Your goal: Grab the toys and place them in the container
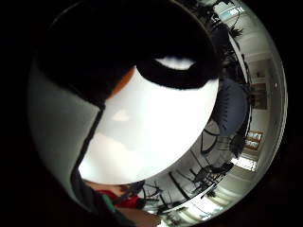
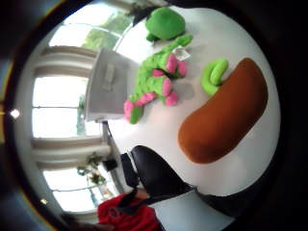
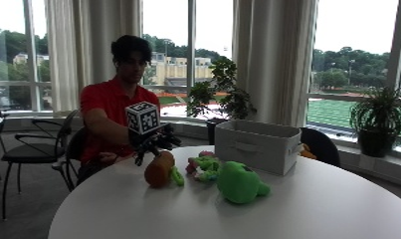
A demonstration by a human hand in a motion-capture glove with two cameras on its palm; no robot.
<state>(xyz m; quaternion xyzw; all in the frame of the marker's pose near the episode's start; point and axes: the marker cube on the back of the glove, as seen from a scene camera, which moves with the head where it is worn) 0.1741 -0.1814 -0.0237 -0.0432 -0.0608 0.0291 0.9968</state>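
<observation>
My gloved right hand [image 3: 152,143] hovers just over an orange plush toy [image 3: 159,170] with a curled green tail [image 3: 178,178]; its fingers hang down, spread, holding nothing. In the thumb side palm view the orange toy [image 2: 224,113] lies on the white table [image 2: 226,29], apart from a gloved finger [image 2: 154,173]. A green and pink plush dragon [image 3: 203,167] [image 2: 156,79] lies beside it. A round green plush [image 3: 238,183] [image 2: 166,21] sits nearer the table's front. The grey fabric container [image 3: 256,146] [image 2: 108,86] stands behind the toys, open at the top.
The round white table [image 3: 187,214] has bare surface in front and to the right. The person's bare hand [image 3: 107,158] rests at the table's far edge. Black chairs [image 3: 28,149] stand to the left, and potted plants [image 3: 379,119] line the window.
</observation>
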